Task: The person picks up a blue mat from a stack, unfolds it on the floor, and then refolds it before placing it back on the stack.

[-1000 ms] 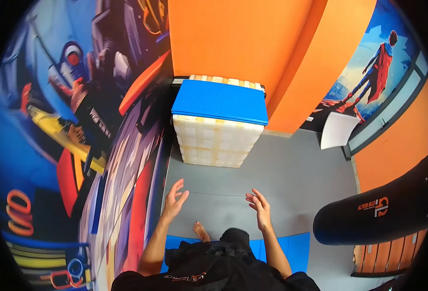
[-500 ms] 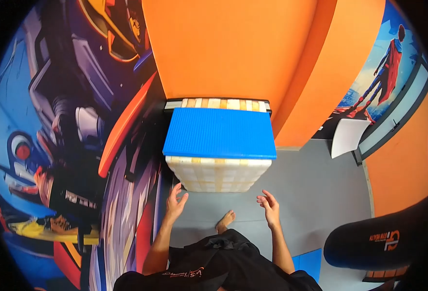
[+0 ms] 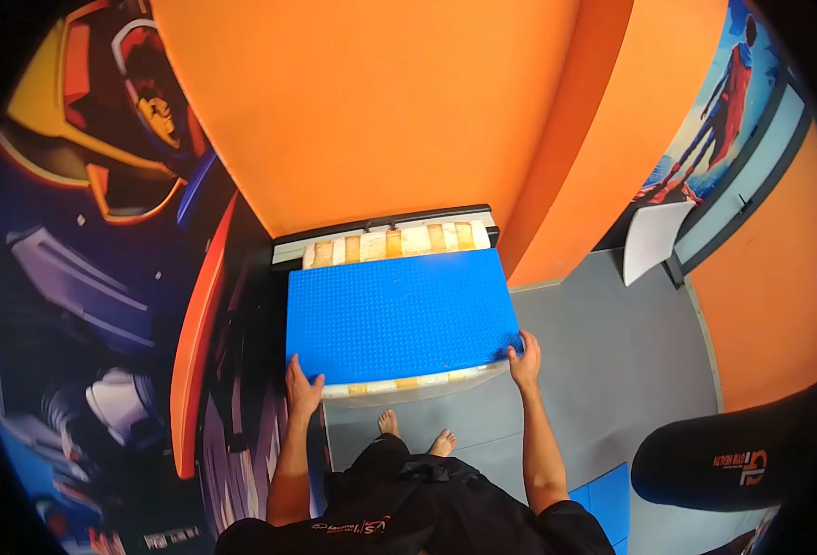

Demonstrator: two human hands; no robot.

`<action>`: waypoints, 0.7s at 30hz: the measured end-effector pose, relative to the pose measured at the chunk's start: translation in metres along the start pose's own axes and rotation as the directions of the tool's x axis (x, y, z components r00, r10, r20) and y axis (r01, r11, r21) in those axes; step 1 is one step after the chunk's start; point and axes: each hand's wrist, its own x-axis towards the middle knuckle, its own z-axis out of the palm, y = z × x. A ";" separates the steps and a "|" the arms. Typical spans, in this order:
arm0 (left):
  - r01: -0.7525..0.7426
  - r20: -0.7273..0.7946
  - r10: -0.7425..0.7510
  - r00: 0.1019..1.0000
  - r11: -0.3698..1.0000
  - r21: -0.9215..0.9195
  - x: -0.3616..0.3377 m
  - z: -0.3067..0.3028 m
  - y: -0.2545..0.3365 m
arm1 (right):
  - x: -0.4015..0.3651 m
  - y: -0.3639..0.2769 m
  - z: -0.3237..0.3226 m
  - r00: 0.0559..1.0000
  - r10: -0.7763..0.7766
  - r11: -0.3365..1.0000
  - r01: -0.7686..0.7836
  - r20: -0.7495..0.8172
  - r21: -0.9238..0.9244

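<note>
Far left: mural wall (image 3: 131, 305), with the left hand (image 3: 303, 392) to its right. Thumb at the near edge of the blue mat (image 3: 399, 314), fingers along its left side, so the hand straddles the near-left corner. Whether the fingers close beneath, cannot tell.

Centre: mat lies on the pale block (image 3: 418, 240) with yellowish bands; block shows behind it and below its near edge. Presumably the block serves as a raised support, bringing the mat within reach. Bare feet (image 3: 442, 444) stand just before it, likely so the arms need not stretch.

Right hand (image 3: 525, 361): at the near-right corner, thumb toward the top surface, fingers at the side edge; underside hidden, firmness of grip cannot be told. Hands are set wide, at opposite ends; judged to balance a broad, flat sheet evenly.

Further right: blue floor mat (image 3: 609, 499) and black punching bag (image 3: 695, 462), both well apart from the hands.
</note>
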 end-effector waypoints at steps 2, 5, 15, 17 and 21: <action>0.041 0.024 -0.043 0.999 0.995 0.090 0.031 0.000 -0.005 | 0.011 0.010 0.012 0.994 0.108 0.994 -0.108 -0.008 -0.004; 0.177 0.054 -0.186 0.981 0.974 0.145 0.073 0.016 -0.038 | 0.019 0.025 0.032 0.961 0.259 0.959 -0.267 0.091 0.090; 0.379 0.297 -0.340 0.892 0.922 -0.082 0.130 -0.027 -0.033 | -0.005 -0.029 -0.003 0.920 0.375 0.925 -0.380 0.114 0.022; 0.356 0.317 -0.278 0.907 0.907 -0.225 0.141 -0.025 -0.040 | -0.027 -0.046 -0.021 0.917 0.376 0.919 -0.387 0.135 0.067; 0.140 0.344 0.037 0.938 0.868 -0.477 0.148 -0.020 -0.006 | -0.094 -0.044 -0.034 0.932 0.361 0.909 -0.346 -0.025 0.232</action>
